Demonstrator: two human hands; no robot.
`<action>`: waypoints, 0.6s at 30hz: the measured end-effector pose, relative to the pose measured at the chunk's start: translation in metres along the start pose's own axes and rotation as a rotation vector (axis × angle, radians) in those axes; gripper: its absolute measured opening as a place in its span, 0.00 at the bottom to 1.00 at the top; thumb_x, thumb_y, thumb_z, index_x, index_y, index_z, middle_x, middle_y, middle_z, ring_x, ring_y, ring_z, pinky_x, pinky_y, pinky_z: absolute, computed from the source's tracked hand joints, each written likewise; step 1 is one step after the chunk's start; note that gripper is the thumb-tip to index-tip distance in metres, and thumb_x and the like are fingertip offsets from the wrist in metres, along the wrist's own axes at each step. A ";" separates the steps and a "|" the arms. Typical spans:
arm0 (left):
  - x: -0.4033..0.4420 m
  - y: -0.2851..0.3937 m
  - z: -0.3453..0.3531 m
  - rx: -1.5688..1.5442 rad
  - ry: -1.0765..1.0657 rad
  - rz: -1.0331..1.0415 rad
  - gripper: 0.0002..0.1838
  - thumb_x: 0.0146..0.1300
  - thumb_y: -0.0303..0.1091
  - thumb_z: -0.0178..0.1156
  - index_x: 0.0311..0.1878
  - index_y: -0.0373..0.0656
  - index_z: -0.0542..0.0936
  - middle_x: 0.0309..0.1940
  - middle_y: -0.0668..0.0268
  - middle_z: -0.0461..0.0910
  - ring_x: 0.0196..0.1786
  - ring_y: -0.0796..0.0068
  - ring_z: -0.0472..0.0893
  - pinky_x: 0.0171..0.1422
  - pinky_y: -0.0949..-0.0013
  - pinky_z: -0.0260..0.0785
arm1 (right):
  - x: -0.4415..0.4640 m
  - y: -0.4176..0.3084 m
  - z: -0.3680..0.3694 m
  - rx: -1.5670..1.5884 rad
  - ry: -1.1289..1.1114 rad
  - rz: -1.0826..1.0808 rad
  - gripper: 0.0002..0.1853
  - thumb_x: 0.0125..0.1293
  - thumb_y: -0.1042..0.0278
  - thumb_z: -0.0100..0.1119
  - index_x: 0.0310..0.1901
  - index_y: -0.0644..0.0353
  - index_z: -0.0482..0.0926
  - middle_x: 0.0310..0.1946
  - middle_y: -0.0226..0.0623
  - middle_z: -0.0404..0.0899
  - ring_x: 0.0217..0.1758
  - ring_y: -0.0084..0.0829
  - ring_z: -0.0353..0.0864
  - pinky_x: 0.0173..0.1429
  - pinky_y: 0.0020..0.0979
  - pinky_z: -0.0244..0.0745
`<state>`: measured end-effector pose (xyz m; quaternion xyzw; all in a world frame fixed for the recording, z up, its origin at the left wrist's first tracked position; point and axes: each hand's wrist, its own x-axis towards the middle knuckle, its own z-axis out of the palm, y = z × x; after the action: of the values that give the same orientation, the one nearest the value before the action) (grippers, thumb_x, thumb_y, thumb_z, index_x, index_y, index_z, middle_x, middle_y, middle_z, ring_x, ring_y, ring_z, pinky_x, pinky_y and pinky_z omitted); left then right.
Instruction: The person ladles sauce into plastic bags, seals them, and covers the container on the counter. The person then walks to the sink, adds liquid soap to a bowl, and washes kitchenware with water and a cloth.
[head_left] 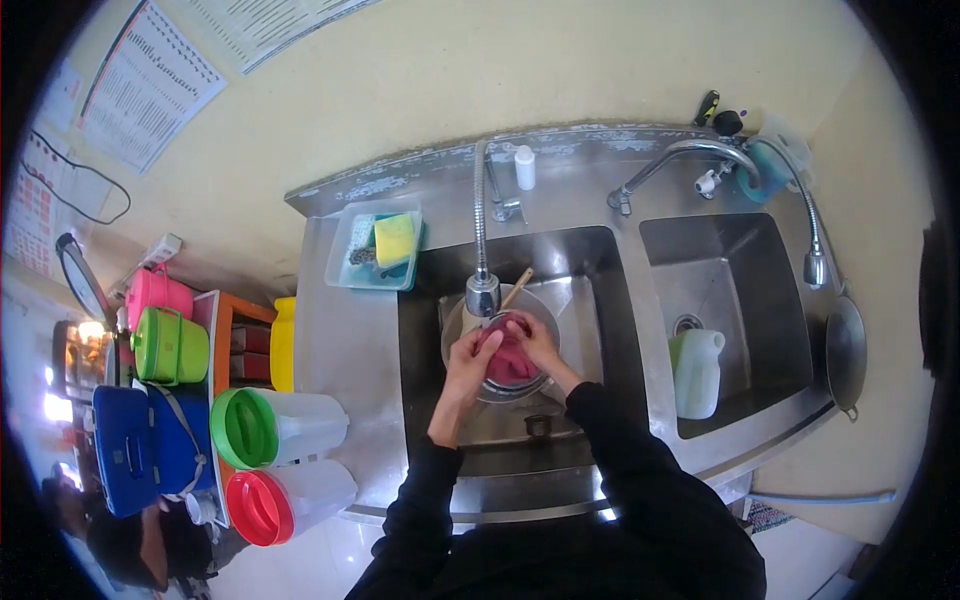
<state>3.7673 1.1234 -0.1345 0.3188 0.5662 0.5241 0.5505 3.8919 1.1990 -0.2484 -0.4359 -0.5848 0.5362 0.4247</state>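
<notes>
Over the left sink basin (622, 345), both my hands grip a dark red cloth (511, 362). My left hand (468, 366) holds its left side, fingers bent and thumb on top. On the other side, my right hand (541, 346) has its fingers closed on the cloth's upper right part. Beneath the cloth are round metal dishes, with a bowl rim (548, 303) showing; their contents are mostly hidden. A wooden handle (518, 287) sticks out at the back. The flexible tap's spray head (483, 296) hangs just above my hands.
A plastic tub (344, 272) with a yellow sponge (395, 240) stands left of the basin. Two lidded jugs, green (245, 428) and red (262, 508), lie at the left edge. The right basin holds a pale green jerrycan (695, 373). A person (140, 540) is at far left.
</notes>
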 end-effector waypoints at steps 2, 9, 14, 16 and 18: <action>0.012 -0.014 0.007 0.023 0.048 0.095 0.12 0.69 0.39 0.57 0.42 0.39 0.78 0.34 0.71 0.79 0.34 0.85 0.77 0.39 0.77 0.71 | -0.017 0.060 0.000 -0.175 0.109 0.146 0.12 0.66 0.66 0.55 0.45 0.65 0.78 0.40 0.47 0.82 0.46 0.40 0.81 0.48 0.39 0.73; 0.007 0.012 0.026 -0.163 0.105 -0.014 0.10 0.68 0.32 0.57 0.48 0.39 0.75 0.38 0.68 0.79 0.39 0.82 0.77 0.46 0.76 0.70 | -0.088 0.112 0.039 0.049 -0.047 0.919 0.16 0.60 0.68 0.57 0.46 0.70 0.73 0.30 0.48 0.81 0.40 0.45 0.82 0.46 0.44 0.73; 0.010 0.003 0.031 0.045 0.310 0.165 0.08 0.66 0.29 0.58 0.45 0.36 0.76 0.34 0.70 0.78 0.36 0.84 0.74 0.41 0.77 0.67 | -0.089 0.143 0.058 -0.027 0.235 0.948 0.26 0.58 0.64 0.59 0.53 0.70 0.64 0.35 0.53 0.80 0.43 0.49 0.81 0.48 0.45 0.74; 0.011 0.009 0.036 -0.094 0.390 0.177 0.07 0.66 0.31 0.58 0.38 0.35 0.77 0.28 0.72 0.76 0.31 0.86 0.71 0.36 0.78 0.65 | -0.094 0.161 0.058 -0.187 0.373 0.919 0.31 0.57 0.62 0.60 0.56 0.71 0.61 0.37 0.54 0.80 0.44 0.51 0.81 0.49 0.46 0.74; 0.011 0.010 0.033 -0.124 0.449 0.171 0.10 0.67 0.32 0.58 0.33 0.35 0.77 0.24 0.74 0.74 0.28 0.88 0.69 0.32 0.78 0.62 | -0.095 0.174 0.058 -0.360 0.470 0.851 0.35 0.56 0.60 0.61 0.59 0.71 0.58 0.39 0.56 0.80 0.45 0.53 0.81 0.50 0.46 0.74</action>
<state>3.7950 1.1438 -0.1230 0.2068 0.6122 0.6600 0.3832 3.8702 1.1003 -0.4288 -0.8100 -0.3278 0.4399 0.2071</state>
